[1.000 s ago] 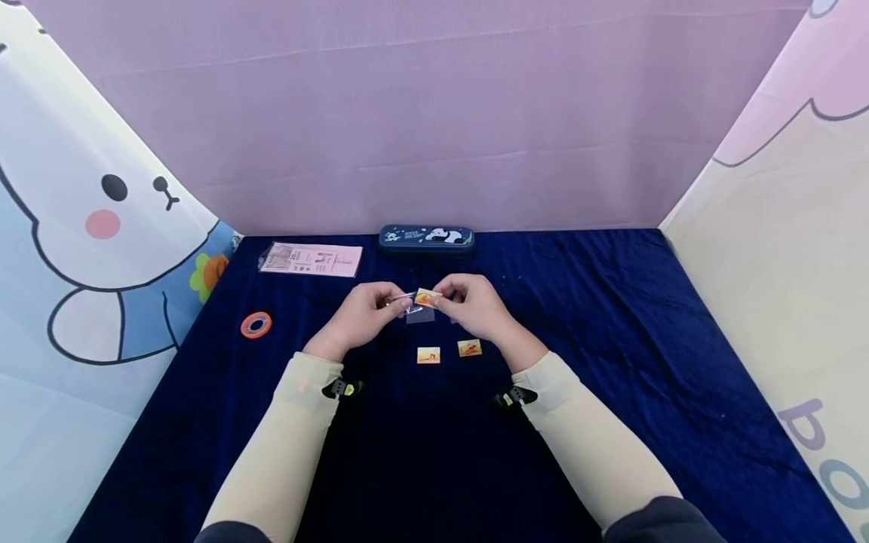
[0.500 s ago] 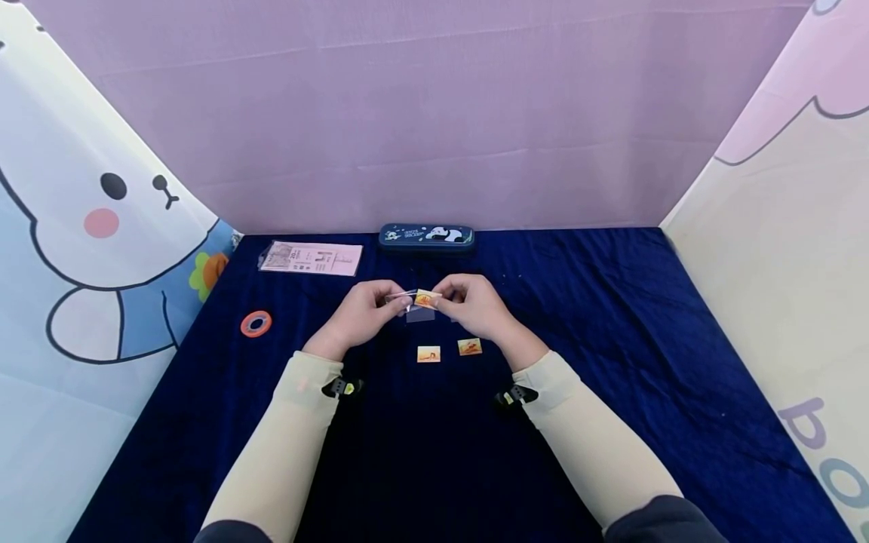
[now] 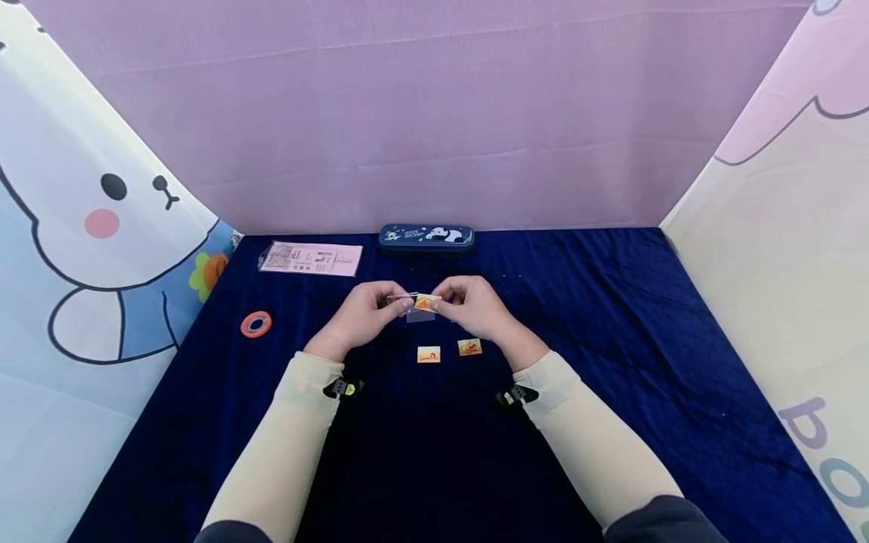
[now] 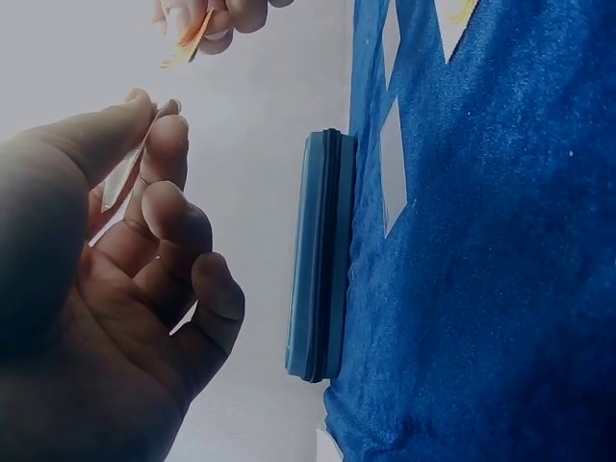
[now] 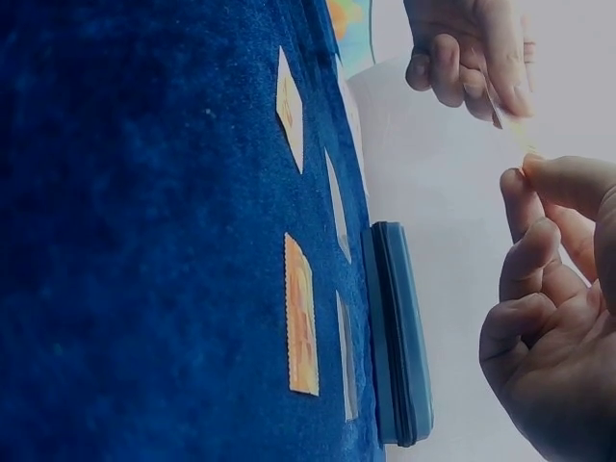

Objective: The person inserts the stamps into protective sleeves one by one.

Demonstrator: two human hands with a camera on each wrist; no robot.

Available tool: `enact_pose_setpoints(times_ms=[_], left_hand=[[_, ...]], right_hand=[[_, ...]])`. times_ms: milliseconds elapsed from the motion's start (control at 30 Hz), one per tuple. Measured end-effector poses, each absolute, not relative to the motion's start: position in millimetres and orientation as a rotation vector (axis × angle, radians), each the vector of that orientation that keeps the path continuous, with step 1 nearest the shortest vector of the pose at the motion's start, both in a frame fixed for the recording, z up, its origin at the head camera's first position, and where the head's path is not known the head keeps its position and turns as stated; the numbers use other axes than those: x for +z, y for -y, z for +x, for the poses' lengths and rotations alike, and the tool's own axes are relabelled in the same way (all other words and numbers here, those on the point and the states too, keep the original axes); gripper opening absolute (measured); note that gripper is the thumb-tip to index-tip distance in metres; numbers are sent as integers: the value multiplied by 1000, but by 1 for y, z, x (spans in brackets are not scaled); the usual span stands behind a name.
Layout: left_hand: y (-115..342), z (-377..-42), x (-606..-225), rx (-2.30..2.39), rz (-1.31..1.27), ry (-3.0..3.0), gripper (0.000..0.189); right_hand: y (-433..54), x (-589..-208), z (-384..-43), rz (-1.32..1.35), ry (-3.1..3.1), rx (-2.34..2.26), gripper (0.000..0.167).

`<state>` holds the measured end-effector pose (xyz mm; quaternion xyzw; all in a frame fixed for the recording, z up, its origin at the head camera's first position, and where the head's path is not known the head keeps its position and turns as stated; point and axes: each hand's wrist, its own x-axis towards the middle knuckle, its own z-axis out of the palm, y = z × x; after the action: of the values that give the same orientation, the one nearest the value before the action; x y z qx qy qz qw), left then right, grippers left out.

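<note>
Over the middle of the blue cloth, my left hand (image 3: 363, 313) pinches a small clear plastic sleeve (image 4: 125, 178) between thumb and index finger. Facing it, my right hand (image 3: 480, 308) holds a yellow-orange postage stamp (image 3: 425, 302) by its right side. The stamp's left edge is right at the sleeve's edge in the head view. Nearer to me lie two more stamps, one (image 3: 428, 354) on the left and one (image 3: 469, 347) on the right; the right wrist view shows a toothed edge on a stamp (image 5: 301, 322). Beneath the hands, another clear sleeve (image 3: 420, 317) rests flat on the cloth.
A dark blue pencil case (image 3: 426, 237) with a panda print stands at the back, against the pink wall. To its left lies a pink printed card packet (image 3: 319, 259) in clear wrapping. An orange ring-shaped roll (image 3: 246, 326) is on the cloth at the left.
The held stamp has tilted and shifted slightly down, and the held sleeve now looks flatter, nearly edge-on. Both hands keep their grip in almost the same place.
</note>
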<state>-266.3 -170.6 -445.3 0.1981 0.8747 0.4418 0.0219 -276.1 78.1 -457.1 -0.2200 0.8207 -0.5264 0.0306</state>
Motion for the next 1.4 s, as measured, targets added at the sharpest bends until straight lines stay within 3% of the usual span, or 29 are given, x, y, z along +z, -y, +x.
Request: enact_pose_setpoints(times_ms=[633, 967, 1400], left_hand=[[170, -266, -447, 1366, 646, -2711, 8], [172, -266, -447, 1331, 687, -2758, 19], [172, -267, -447, 1344, 597, -2826, 6]], right_hand=[[-80, -456, -277, -666, -2514, -1644, 3], [-81, -454, -276, -591, -2495, -1709, 5], [-85, -453, -278, -611, -2619, -1651, 9]])
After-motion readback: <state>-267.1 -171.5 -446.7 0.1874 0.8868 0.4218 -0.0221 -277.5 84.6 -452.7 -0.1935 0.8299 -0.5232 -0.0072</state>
